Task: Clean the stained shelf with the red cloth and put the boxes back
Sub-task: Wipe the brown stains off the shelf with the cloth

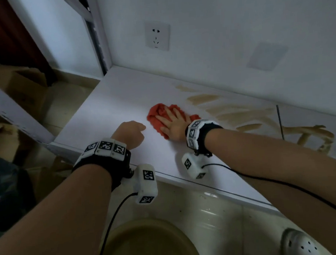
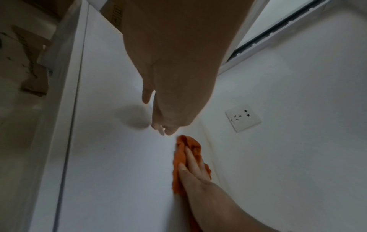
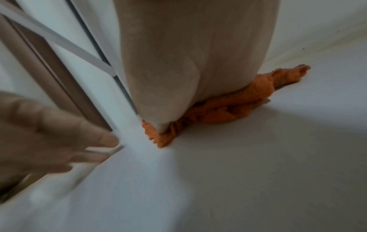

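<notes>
Right hand point(image 1: 172, 125) is pressing flat on red cloth point(image 1: 158, 116), brown stains point(image 1: 241, 112) at 3 o'clock remaining on shelf point(image 1: 106, 115); left hand point(image 1: 131, 135) is resting curled, holding nothing; boxes point(image 1: 27, 85) not returned.

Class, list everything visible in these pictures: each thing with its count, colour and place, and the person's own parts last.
shelf: one, white, against the wall
stains: several streaks, tan, right part of the shelf
red cloth: one, red-orange, on the shelf under the right hand
wall socket: one, white, wall above the shelf
cardboard boxes: brown, floor at left; count unclear
basin: one, tan, floor in front
shoe: one, white, bottom right
left hand: curled, resting on the shelf
right hand: flat, pressing the cloth
</notes>
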